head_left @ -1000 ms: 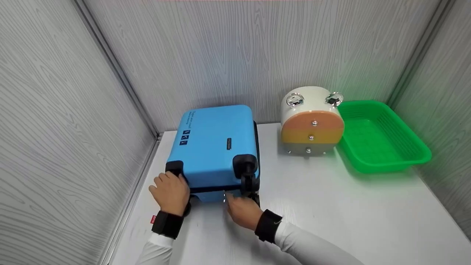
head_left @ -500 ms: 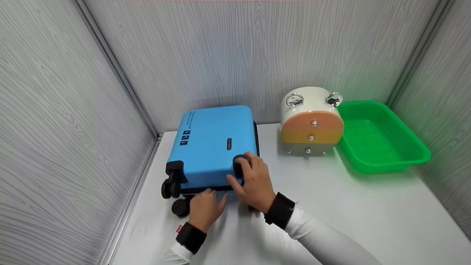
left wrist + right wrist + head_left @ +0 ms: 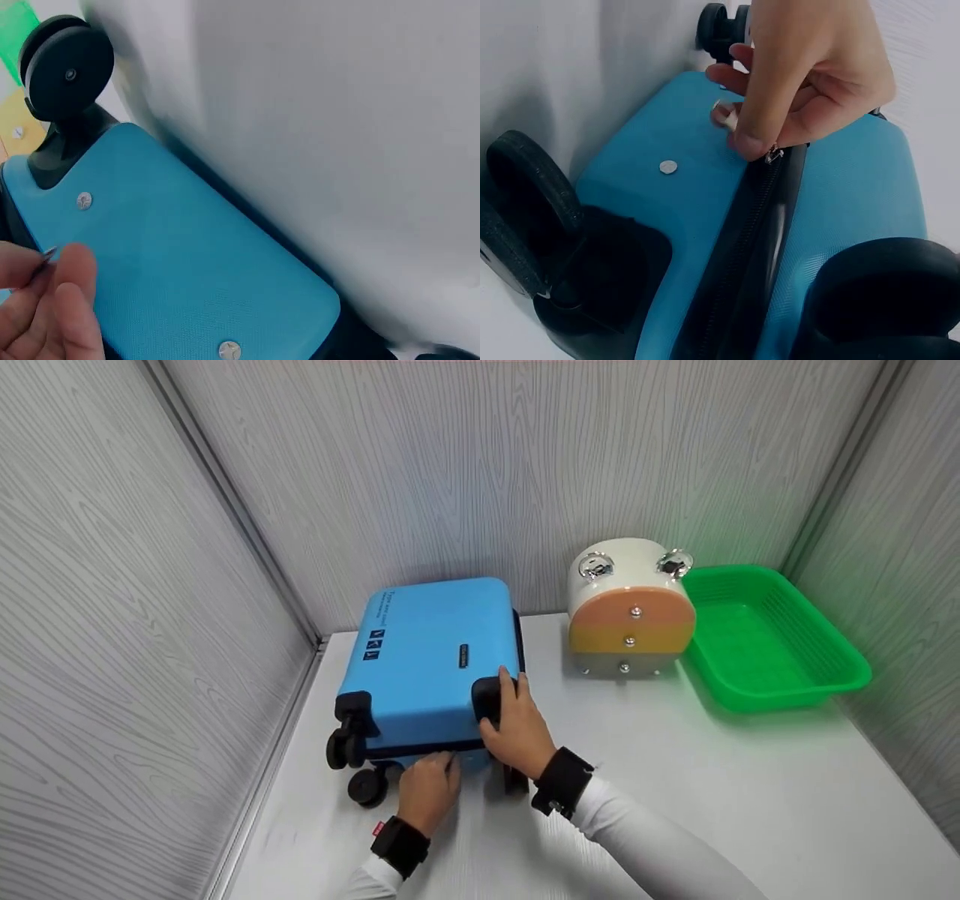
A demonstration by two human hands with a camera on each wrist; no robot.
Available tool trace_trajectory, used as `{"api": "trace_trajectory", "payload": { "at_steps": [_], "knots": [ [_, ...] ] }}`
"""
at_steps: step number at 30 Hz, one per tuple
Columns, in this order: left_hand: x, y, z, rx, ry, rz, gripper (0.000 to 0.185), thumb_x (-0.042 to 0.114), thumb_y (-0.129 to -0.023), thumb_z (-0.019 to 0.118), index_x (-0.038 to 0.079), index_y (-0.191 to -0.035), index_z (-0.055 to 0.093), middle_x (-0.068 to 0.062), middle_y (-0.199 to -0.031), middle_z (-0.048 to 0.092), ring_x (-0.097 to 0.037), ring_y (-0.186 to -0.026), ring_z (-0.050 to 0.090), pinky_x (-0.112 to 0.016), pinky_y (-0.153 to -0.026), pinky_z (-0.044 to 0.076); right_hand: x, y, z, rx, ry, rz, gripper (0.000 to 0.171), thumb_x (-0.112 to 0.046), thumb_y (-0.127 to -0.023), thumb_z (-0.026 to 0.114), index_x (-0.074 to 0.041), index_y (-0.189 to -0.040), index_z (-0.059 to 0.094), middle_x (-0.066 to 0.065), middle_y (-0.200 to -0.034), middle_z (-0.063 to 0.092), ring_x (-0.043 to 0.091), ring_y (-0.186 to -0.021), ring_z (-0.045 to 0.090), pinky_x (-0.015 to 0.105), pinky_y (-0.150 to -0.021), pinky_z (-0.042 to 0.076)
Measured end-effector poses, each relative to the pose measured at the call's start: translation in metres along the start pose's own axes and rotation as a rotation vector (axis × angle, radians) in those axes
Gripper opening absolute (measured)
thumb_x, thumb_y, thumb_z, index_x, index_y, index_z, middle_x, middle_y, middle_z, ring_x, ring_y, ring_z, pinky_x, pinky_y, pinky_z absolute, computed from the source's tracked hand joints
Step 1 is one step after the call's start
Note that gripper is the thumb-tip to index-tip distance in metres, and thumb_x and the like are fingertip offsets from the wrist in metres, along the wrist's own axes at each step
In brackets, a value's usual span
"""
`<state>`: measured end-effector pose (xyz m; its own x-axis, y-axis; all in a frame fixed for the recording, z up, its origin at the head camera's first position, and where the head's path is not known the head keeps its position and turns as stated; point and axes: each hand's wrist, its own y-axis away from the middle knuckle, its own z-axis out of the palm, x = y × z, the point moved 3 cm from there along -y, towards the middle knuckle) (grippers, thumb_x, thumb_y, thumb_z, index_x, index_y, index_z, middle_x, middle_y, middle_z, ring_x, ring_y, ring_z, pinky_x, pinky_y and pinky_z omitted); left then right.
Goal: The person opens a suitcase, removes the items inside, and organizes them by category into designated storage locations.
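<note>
Currently the left hand (image 3: 427, 789) is at the near end of the blue suitcase (image 3: 435, 652), with thumb and forefinger closed in a pinch on the zip pull (image 3: 772, 154) where the black zip line (image 3: 739, 255) crosses the suitcase's bottom face; the right wrist view shows the small metal pull under the thumb tip. The right hand (image 3: 516, 727) rests on the suitcase's near right corner, fingers curved over the black wheel housing (image 3: 487, 699) and pressing on it; whether the thumb wraps underneath cannot be determined from the head view. The suitcase lies flat on the white table (image 3: 712, 795) in the left rear corner, wheel end toward the person and far end close to the grey back wall (image 3: 487, 472). Two black wheels (image 3: 349, 769) project from its near left corner, just left of the left hand. Right of the suitcase and apart from it stands a white rounded case with an orange face (image 3: 631, 619), and just beside that, further right, sits a green plastic basket (image 3: 825, 656).
</note>
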<state>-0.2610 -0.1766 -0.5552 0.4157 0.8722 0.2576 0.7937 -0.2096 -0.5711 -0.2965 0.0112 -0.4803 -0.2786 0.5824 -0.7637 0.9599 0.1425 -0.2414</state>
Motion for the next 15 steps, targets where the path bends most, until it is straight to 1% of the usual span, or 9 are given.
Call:
{"api": "trace_trajectory", "payload": {
  "at_steps": [2,5,9,10,12,15],
  "knots": [
    [-0.001,0.002,-0.002,0.016,-0.013,0.011,0.017,0.010,-0.100,0.074,0.008,-0.084,0.074,-0.006,-0.070,0.067,-0.019,-0.056,0.063,-0.035,-0.050,0.049,-0.002,-0.001,-0.001,-0.005,-0.011,0.011,0.088,-0.018,-0.101,0.069,-0.003,-0.173,0.020,0.042,-0.173,0.017,0.055,-0.148,0.049,0.063,-0.111,0.051],
    [-0.005,0.005,-0.008,0.032,-0.049,0.027,0.028,0.011,-0.100,0.074,0.012,-0.074,0.064,-0.002,-0.062,0.056,-0.016,-0.050,0.053,-0.031,-0.045,0.040,-0.006,-0.001,-0.003,-0.015,-0.025,0.022,0.090,-0.015,-0.099,0.069,-0.002,-0.173,0.019,0.043,-0.172,0.015,0.056,-0.148,0.048,0.063,-0.112,0.050],
    [-0.018,0.009,-0.018,0.058,-0.077,0.008,0.044,0.009,-0.097,0.076,0.015,-0.064,0.049,0.002,-0.056,0.042,-0.014,-0.047,0.044,-0.030,-0.046,0.033,-0.008,-0.001,-0.003,-0.034,-0.043,0.038,0.093,-0.013,-0.098,0.070,-0.003,-0.173,0.017,0.043,-0.173,0.013,0.056,-0.151,0.044,0.062,-0.116,0.047],
    [-0.023,0.011,-0.020,0.067,-0.083,-0.001,0.046,0.009,-0.096,0.077,0.016,-0.063,0.046,0.002,-0.056,0.041,-0.014,-0.047,0.044,-0.031,-0.046,0.033,-0.009,-0.001,-0.003,-0.040,-0.048,0.044,0.093,-0.013,-0.098,0.070,-0.003,-0.174,0.016,0.043,-0.173,0.012,0.056,-0.151,0.043,0.062,-0.117,0.047],
    [-0.033,0.014,-0.025,0.087,-0.092,-0.021,0.046,0.008,-0.095,0.077,0.015,-0.062,0.046,0.001,-0.056,0.044,-0.016,-0.047,0.047,-0.033,-0.045,0.035,-0.009,-0.001,-0.003,-0.046,-0.057,0.052,0.094,-0.012,-0.098,0.070,-0.003,-0.174,0.016,0.043,-0.173,0.012,0.056,-0.153,0.041,0.062,-0.120,0.045],
    [-0.048,0.020,-0.032,0.125,-0.116,-0.036,0.040,0.007,-0.094,0.078,0.012,-0.063,0.052,-0.004,-0.057,0.052,-0.021,-0.049,0.055,-0.039,-0.045,0.041,-0.009,-0.002,-0.005,-0.048,-0.069,0.062,0.093,-0.010,-0.098,0.069,-0.003,-0.174,0.016,0.043,-0.173,0.010,0.055,-0.157,0.036,0.060,-0.122,0.042]
  ]
}}
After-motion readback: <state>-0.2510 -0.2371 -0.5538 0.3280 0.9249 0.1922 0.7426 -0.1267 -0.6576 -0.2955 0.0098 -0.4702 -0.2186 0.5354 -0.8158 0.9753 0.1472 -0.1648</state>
